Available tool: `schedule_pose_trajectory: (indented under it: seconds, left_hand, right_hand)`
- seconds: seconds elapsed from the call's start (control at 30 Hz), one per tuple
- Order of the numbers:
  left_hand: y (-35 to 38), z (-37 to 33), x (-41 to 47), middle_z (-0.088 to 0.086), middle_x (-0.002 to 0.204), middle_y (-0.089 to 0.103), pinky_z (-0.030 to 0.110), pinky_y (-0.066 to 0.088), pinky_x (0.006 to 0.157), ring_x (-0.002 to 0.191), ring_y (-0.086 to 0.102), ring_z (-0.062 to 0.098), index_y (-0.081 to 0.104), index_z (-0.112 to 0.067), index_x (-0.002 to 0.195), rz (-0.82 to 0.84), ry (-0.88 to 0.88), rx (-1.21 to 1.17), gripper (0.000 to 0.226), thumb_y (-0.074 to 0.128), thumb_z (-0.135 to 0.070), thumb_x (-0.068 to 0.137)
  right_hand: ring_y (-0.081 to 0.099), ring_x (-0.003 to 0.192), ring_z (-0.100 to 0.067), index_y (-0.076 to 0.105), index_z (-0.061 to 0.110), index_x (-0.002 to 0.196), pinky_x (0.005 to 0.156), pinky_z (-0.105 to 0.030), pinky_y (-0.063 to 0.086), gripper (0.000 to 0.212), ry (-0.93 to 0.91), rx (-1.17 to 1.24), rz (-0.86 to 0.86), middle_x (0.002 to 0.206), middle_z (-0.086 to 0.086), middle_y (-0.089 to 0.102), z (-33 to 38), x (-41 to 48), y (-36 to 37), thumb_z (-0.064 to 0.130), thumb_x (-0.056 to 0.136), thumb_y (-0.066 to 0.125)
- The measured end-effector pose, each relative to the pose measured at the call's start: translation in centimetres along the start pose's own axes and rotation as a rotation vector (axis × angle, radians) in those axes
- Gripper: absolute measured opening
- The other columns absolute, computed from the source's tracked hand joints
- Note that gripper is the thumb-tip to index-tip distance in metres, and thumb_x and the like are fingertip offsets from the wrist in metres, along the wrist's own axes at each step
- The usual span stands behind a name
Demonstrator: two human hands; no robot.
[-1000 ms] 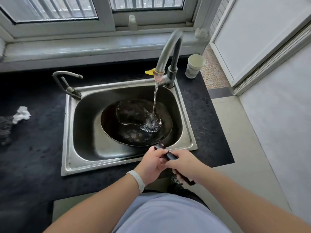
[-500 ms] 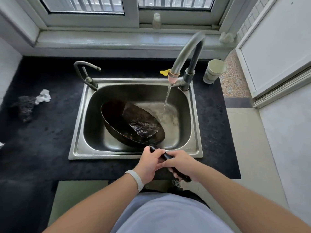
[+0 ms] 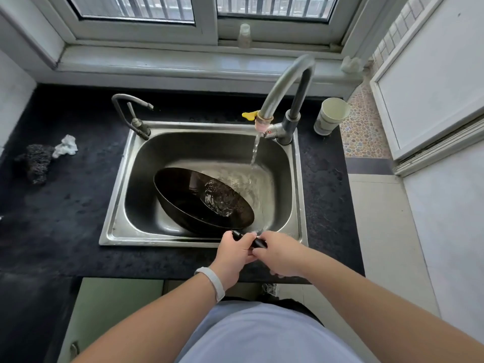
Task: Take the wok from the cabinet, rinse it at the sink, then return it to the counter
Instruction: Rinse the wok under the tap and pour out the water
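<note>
A black wok (image 3: 188, 203) lies tilted in the steel sink (image 3: 117, 205), its left rim raised and water pooling at its lower right side. Its black handle (image 3: 258, 242) sticks out over the sink's front edge. My left hand (image 3: 234, 254) grips the handle close to the pan. My right hand (image 3: 281, 254) grips it just behind, further from the pan. The tall faucet (image 3: 285, 82) runs, and its stream falls on the sink floor to the right of the wok.
Black counter (image 3: 65, 205) surrounds the sink. A small second tap (image 3: 131, 113) stands at the sink's back left. A paper cup (image 3: 331, 115) sits at the back right. A dark scrubber (image 3: 36, 161) and a white wad (image 3: 65, 146) lie far left. The window sill runs behind.
The wok has tipped from flat under the stream to steeply tilted and has shifted left, so the water now misses it. Both hands stay on the handle.
</note>
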State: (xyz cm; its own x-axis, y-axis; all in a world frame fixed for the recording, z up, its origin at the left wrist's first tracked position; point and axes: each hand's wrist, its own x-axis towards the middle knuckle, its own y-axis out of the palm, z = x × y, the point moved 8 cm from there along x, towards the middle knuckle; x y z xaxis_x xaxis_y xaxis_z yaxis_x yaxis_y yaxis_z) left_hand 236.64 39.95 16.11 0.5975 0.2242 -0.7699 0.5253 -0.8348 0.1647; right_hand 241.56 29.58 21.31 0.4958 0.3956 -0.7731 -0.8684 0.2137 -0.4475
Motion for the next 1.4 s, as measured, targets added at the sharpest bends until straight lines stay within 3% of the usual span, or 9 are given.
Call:
schedule_pose_trajectory:
  seconds: [0.1, 0.23, 0.47, 0.67, 0.87, 0.93, 1.1, 1.27, 1.4]
  left_hand:
    - [0.8, 0.3, 0.1, 0.017, 0.089, 0.065, 0.032, 0.057, 0.059, 0.058, 0.065, 0.015, 0.048, -0.006, 0.097, -0.023, 0.011, 0.002, 0.020, 0.067, -0.012, 0.091]
    - [1.2, 0.6, 0.2, 0.020, 0.094, 0.067, 0.030, 0.057, 0.058, 0.066, 0.067, 0.018, 0.051, -0.002, 0.103, -0.045, 0.027, 0.062, 0.026, 0.068, -0.016, 0.091]
    - [2.4, 0.4, 0.0, 0.019, 0.098, 0.067, 0.027, 0.058, 0.063, 0.073, 0.071, 0.019, 0.050, -0.001, 0.107, -0.016, 0.076, 0.017, 0.030, 0.070, -0.017, 0.091]
    - [1.5, -0.2, 0.2, 0.019, 0.106, 0.067, 0.028, 0.058, 0.067, 0.080, 0.071, 0.020, 0.048, -0.006, 0.115, -0.075, 0.094, -0.075, 0.033, 0.070, -0.011, 0.091]
    - [0.2, -0.8, 0.3, 0.019, 0.109, 0.067, 0.037, 0.061, 0.080, 0.087, 0.074, 0.022, 0.044, -0.006, 0.124, -0.103, 0.095, -0.069, 0.043, 0.070, -0.010, 0.090]
    - [0.1, -0.7, 0.2, 0.017, 0.109, 0.067, 0.035, 0.060, 0.080, 0.088, 0.074, 0.020, 0.044, -0.007, 0.124, -0.121, 0.078, -0.098, 0.043, 0.069, -0.008, 0.090]
    - [0.8, 0.7, 0.6, 0.021, 0.122, 0.061, 0.040, 0.059, 0.087, 0.104, 0.070, 0.031, 0.042, -0.005, 0.132, -0.130, 0.006, -0.308, 0.048, 0.067, -0.006, 0.092]
    - [2.3, 0.5, 0.4, 0.011, 0.081, 0.070, 0.035, 0.059, 0.074, 0.079, 0.070, 0.023, 0.051, -0.004, 0.104, 0.079, -0.097, -0.420, 0.004, 0.050, -0.002, 0.100]
    - [2.3, -0.5, 0.1, 0.014, 0.087, 0.067, 0.037, 0.060, 0.077, 0.086, 0.068, 0.027, 0.049, -0.004, 0.112, 0.111, -0.056, -0.430, 0.014, 0.049, 0.002, 0.099]
  right_hand:
    - [0.062, 0.105, -0.033, 0.050, 0.012, 0.118, 0.077, -0.038, 0.044, 0.031, 0.005, -0.295, -0.154, 0.117, -0.013, 0.063, 0.0, -0.6, -0.4, 0.037, 0.104, 0.041]
    - [0.061, 0.090, -0.029, 0.055, 0.017, 0.104, 0.069, -0.034, 0.041, 0.026, -0.038, -0.246, -0.299, 0.104, -0.008, 0.066, -1.0, -1.2, -1.2, 0.042, 0.096, 0.052]
    - [0.067, 0.087, -0.026, 0.070, 0.018, 0.112, 0.072, -0.034, 0.052, 0.026, -0.092, -0.092, -0.279, 0.097, -0.005, 0.073, -2.6, -1.1, -3.3, 0.028, 0.089, 0.064]
    - [0.057, 0.056, -0.013, 0.071, 0.025, 0.114, 0.052, -0.025, 0.044, 0.028, -0.092, 0.103, -0.225, 0.081, -0.001, 0.072, -2.8, 0.3, -3.6, 0.029, 0.087, 0.069]
    - [0.055, 0.053, -0.021, 0.072, 0.023, 0.107, 0.047, -0.030, 0.045, 0.019, -0.068, 0.343, -0.133, 0.075, -0.010, 0.067, -2.5, 1.2, -2.7, 0.023, 0.089, 0.069]
    - [0.054, 0.051, -0.020, 0.071, 0.027, 0.107, 0.045, -0.028, 0.043, 0.018, -0.058, 0.381, -0.105, 0.071, -0.008, 0.065, -2.8, 1.3, -2.3, 0.023, 0.090, 0.067]
    - [0.053, 0.050, -0.020, 0.072, 0.029, 0.104, 0.045, -0.028, 0.042, 0.016, -0.062, 0.434, -0.078, 0.067, -0.004, 0.063, -3.2, 1.3, -2.0, 0.023, 0.090, 0.068]
    - [0.051, 0.047, -0.018, 0.069, 0.039, 0.106, 0.042, -0.025, 0.040, 0.028, -0.079, 0.503, -0.080, 0.065, -0.003, 0.059, -3.1, 0.8, -1.9, 0.016, 0.092, 0.066]
    - [0.050, 0.045, -0.016, 0.075, 0.023, 0.104, 0.040, -0.026, 0.039, 0.021, -0.102, 0.591, -0.047, 0.066, -0.006, 0.058, -3.1, 0.4, -1.9, 0.011, 0.091, 0.065]
